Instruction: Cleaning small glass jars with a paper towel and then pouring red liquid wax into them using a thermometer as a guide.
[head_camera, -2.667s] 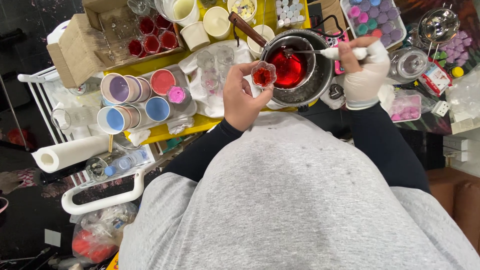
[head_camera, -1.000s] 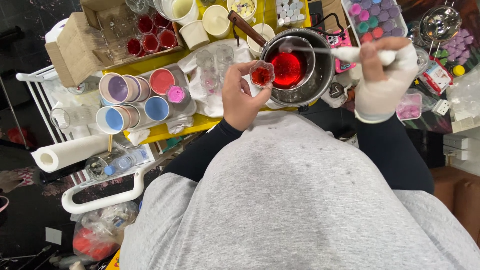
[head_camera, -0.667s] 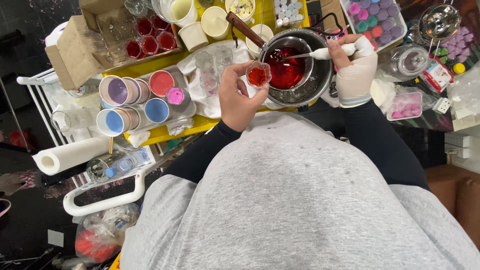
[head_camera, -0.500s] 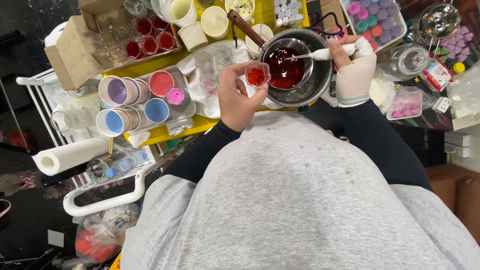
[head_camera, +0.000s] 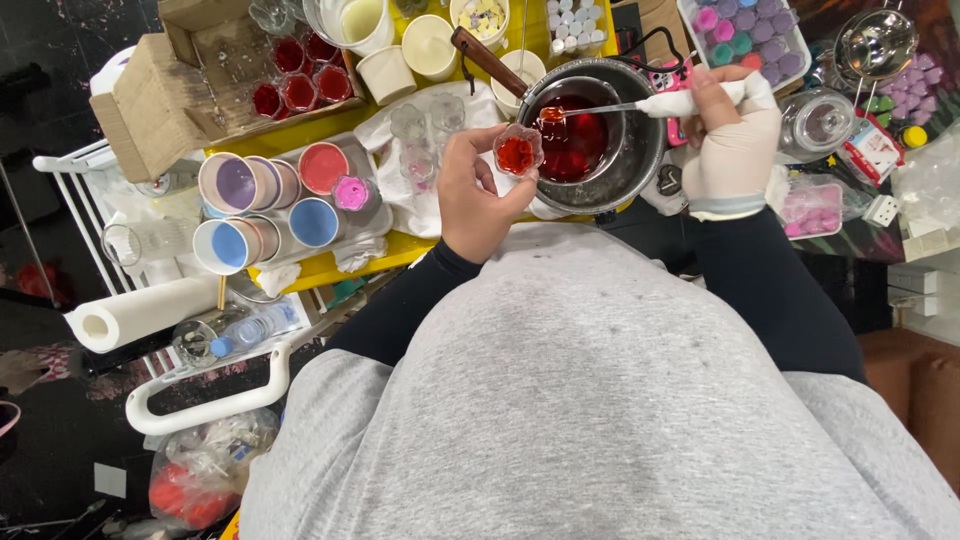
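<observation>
Your left hand (head_camera: 478, 195) grips small fluted glass cup (head_camera: 518, 153) of red wax, held just beside rim of steel pot (head_camera: 640, 150). Your right hand (head_camera: 735, 135), gloved white, clenches wrapped handle of spoon (head_camera: 600, 108); spoon bowl carries red liquid above red melt in inner pan (head_camera: 575, 140), near cup. Empty glass cups (head_camera: 428, 130) stand on white cloth left of your hand; cardboard box (head_camera: 150, 95) holds filled red cups

Crowded cups (head_camera: 290, 190) left of pan (head_camera: 640, 150)
</observation>
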